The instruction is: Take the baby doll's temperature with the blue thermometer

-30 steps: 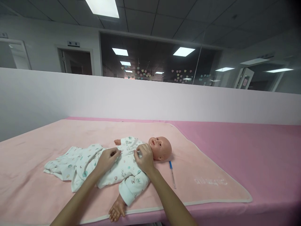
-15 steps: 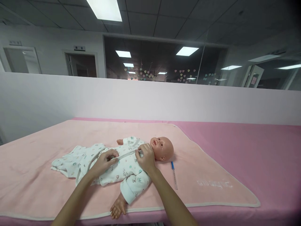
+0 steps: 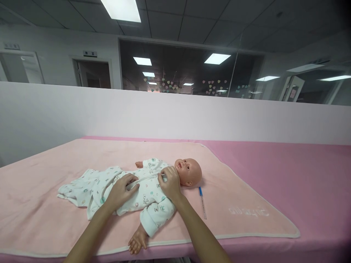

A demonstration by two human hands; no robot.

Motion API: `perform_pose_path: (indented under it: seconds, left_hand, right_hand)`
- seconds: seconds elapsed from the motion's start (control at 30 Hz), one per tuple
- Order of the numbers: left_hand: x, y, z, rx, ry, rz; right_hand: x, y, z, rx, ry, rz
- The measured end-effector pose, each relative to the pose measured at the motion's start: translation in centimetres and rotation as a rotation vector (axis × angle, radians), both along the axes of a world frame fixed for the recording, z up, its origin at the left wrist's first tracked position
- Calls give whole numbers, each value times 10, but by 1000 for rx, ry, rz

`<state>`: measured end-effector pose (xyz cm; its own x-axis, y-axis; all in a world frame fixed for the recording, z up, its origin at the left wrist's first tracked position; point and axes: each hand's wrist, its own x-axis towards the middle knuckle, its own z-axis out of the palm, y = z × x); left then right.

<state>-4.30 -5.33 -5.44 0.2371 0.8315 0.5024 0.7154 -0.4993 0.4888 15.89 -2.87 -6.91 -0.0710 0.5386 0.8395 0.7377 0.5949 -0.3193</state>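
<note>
A baby doll (image 3: 189, 172) lies on its back, head to the right, dressed in a white printed romper (image 3: 146, 195). My left hand (image 3: 123, 190) rests at the doll's belly, with thumb and fingers closed round the edge of the romper's front. Near the doll's neck, my right hand (image 3: 170, 182) pinches the upper end of that same edge. A narrow pale strip (image 3: 148, 178) of the romper's front edge runs between the two hands. My fingers partly hide the cloth they grip. The doll's near arm sticks out toward me, its hand (image 3: 138, 240) open.
A slim, clear thermometer-like stick (image 3: 203, 204) with a blue end lies right of the doll's head. Under everything is a peach blanket (image 3: 236, 190) with pale trim, spread over a pink table cover (image 3: 287, 171). A white partition (image 3: 175, 115) stands behind.
My left hand's thumb and fingers have shifted slightly along the romper's edge. My right hand keeps its place at the neck. The view has moved a little.
</note>
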Motion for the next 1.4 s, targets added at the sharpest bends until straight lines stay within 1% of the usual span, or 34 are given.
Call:
perform_pose_path:
  seconds: [0.17, 0.4, 0.6, 1.13, 1.4]
  left_hand:
    - [-1, 1, -3, 35, 20, 11]
    - [0, 0, -10, 190, 65, 78]
    - [0, 1, -11, 271, 60, 99]
    - [2, -1, -7, 206, 36, 126]
    - [3, -1, -5, 174, 16, 177]
  right_hand:
    - [0, 0, 0, 9, 4, -6]
    - [0, 0, 0, 17, 13, 0]
    - [1, 1, -1, 8, 20, -2]
    - [0, -1, 0, 52, 21, 11]
    - [1, -4, 2, 61, 13, 21]
